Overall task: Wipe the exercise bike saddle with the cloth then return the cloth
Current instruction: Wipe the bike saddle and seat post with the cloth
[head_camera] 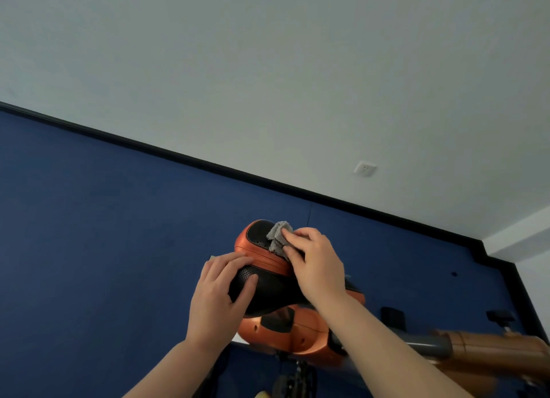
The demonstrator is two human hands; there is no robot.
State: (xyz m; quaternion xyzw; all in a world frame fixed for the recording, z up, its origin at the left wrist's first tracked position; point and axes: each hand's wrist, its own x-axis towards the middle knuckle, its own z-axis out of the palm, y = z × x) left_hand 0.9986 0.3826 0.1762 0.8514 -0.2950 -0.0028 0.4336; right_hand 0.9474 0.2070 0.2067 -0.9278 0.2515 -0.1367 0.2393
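The exercise bike saddle (262, 266) is black with orange trim and sits low in the middle of the view. My right hand (315, 263) presses a crumpled grey cloth (278, 237) onto the far part of the saddle, fingers closed over it. My left hand (220, 293) rests on the near left side of the saddle, thumb and fingers wrapped around its edge. Part of the cloth is hidden under my right hand.
The orange bike body (285, 335) lies below the saddle, with a grey and orange frame bar (476, 350) running off to the right. A blue floor (104, 234) meets a white wall (268, 70) at a black skirting. A wall socket (365, 169) is on the wall.
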